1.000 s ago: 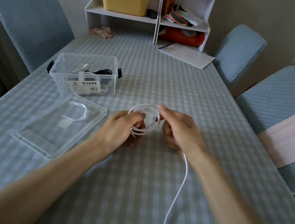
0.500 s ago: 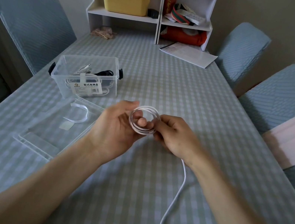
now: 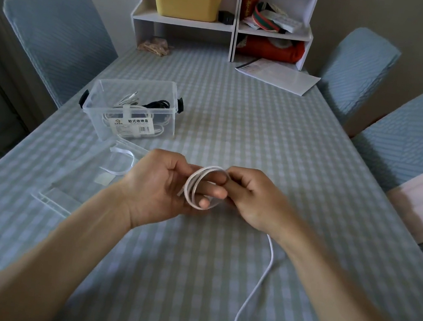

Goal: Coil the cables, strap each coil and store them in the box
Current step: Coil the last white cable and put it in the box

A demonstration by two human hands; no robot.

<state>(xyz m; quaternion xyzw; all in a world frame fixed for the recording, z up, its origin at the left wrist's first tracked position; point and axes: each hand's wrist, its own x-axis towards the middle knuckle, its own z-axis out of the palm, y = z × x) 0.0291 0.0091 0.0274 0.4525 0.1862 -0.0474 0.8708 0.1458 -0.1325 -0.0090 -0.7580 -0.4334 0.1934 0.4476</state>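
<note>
A white cable (image 3: 264, 275) is partly wound into a small coil (image 3: 195, 183) above the table's middle. My left hand (image 3: 161, 188) has its fingers through the coil and grips it. My right hand (image 3: 251, 198) pinches the coil's right side, and the loose tail runs from under it down to the near edge. The clear plastic box (image 3: 98, 96) stands at the left, holding strapped white and black coils. A white strap (image 3: 120, 162) lies on the box's clear lid (image 3: 58, 196) beside my left hand.
Padded blue chairs (image 3: 57, 39) flank the checked table on both sides. A white shelf unit (image 3: 226, 28) with a yellow bin stands at the far end, with papers (image 3: 277, 77) and a crumpled beige thing (image 3: 154, 45) before it.
My left hand has turned palm up and slid its fingers through the coil. The coil has tilted more edge-on, and my right hand has shifted to its right side.
</note>
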